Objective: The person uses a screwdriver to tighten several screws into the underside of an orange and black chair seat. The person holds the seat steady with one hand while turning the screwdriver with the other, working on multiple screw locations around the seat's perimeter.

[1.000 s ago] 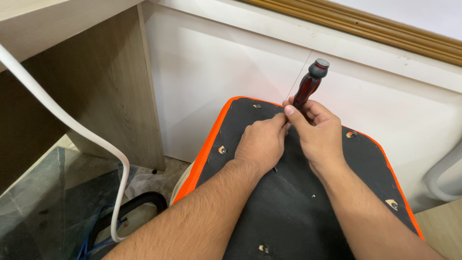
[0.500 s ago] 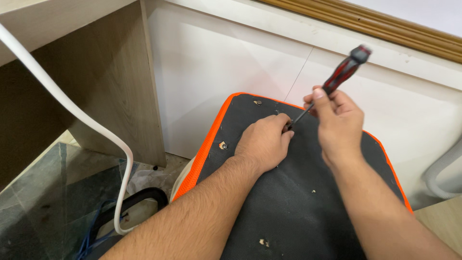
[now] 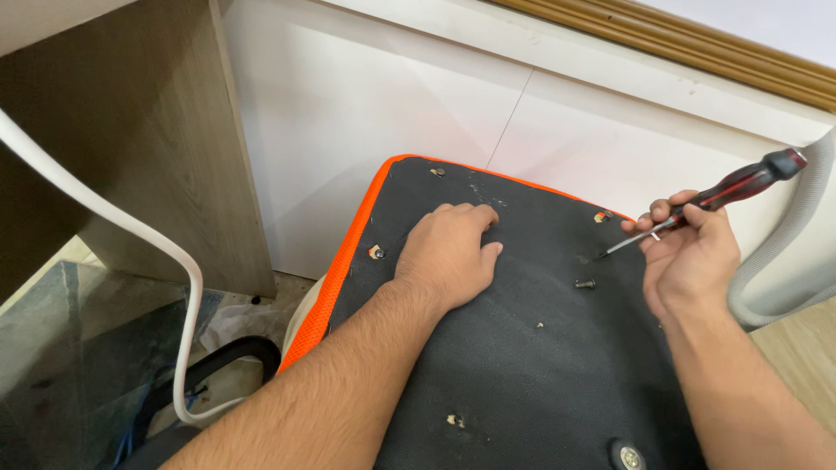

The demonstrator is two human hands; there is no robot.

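Observation:
A black fabric seat underside with an orange mesh edge (image 3: 522, 348) fills the middle of the view, dotted with small holes and fasteners. My left hand (image 3: 448, 252) rests palm down on its upper part, fingers curled near a hole. My right hand (image 3: 692, 257) holds a red and black screwdriver (image 3: 727, 196) at the right, its tip pointing down-left toward the fabric. A loose dark screw (image 3: 585, 284) lies on the fabric just below the tip.
A wooden desk panel (image 3: 148, 148) stands at the left with a white cable (image 3: 104, 218) hanging in front. A white wall panel (image 3: 374, 96) lies behind the seat. A grey corrugated hose (image 3: 784, 261) curves at the right. A black chair part (image 3: 226, 361) lies on the floor.
My right hand has carried the screwdriver away from my left hand, to the right. A loose screw now lies on the fabric. My left hand stays on the seat.

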